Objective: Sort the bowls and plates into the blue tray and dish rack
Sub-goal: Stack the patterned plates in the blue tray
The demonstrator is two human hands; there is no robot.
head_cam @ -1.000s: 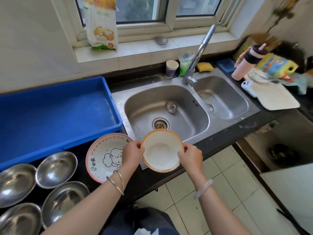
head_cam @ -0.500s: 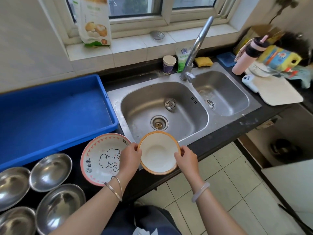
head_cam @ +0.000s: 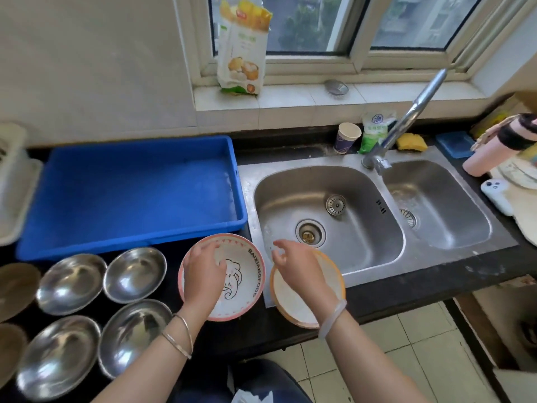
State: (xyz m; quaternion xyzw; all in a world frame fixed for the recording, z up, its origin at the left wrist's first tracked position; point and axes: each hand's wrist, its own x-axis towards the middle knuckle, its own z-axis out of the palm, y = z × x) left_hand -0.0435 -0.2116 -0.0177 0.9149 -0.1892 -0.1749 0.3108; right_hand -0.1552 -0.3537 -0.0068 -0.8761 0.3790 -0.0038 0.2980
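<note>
Fingers (head_cam: 203,251) spread over pink-rimmed elephant bowl (head_cam: 247,274).

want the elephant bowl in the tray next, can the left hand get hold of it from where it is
Probably yes. The left hand is already spread over the elephant bowl, nothing lies between them, and the blue tray sits just behind it.

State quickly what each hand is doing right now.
Left hand: open, over the pink-rimmed elephant bowl.
Right hand: open, above the orange-rimmed white bowl.

L hand (head_cam: 203,271) palm-down, fingers (head_cam: 216,248) curled; R hand (head_cam: 296,266) fingers loosely spread.
</note>
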